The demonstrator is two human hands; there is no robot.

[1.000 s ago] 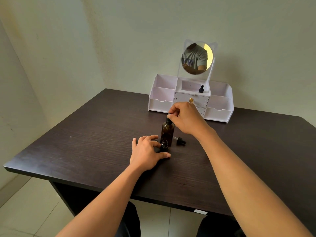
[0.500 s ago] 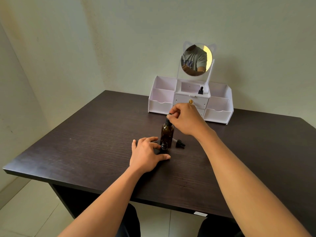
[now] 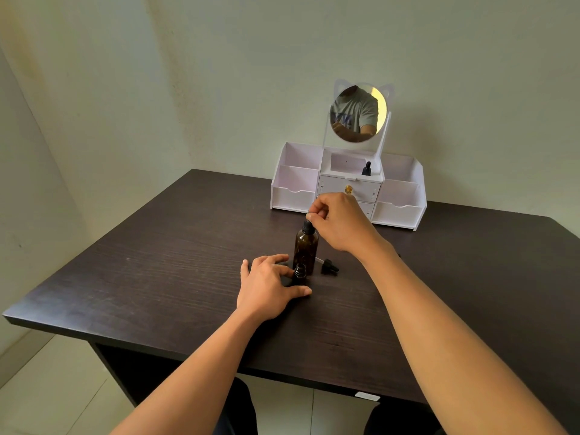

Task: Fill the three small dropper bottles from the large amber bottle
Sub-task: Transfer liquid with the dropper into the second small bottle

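The large amber bottle (image 3: 305, 248) stands upright in the middle of the dark table (image 3: 163, 271). My right hand (image 3: 340, 222) pinches its black dropper top (image 3: 308, 227) from above. Just in front of it stands a small dark dropper bottle (image 3: 299, 274) with no cap on. My left hand (image 3: 266, 285) rests flat on the table, with thumb and forefinger around that small bottle. A loose black dropper cap (image 3: 328, 266) lies on the table to the right of the amber bottle. Another small dropper bottle (image 3: 366, 168) stands on the white organizer's middle shelf.
A white desk organizer (image 3: 348, 186) with drawers, open side bins and a round cat-ear mirror (image 3: 357, 113) stands at the back of the table against the wall. The table's front edge runs near my forearms.
My right hand's fingers have shifted slightly on the amber bottle's dropper top. My left hand stays by the small bottle.
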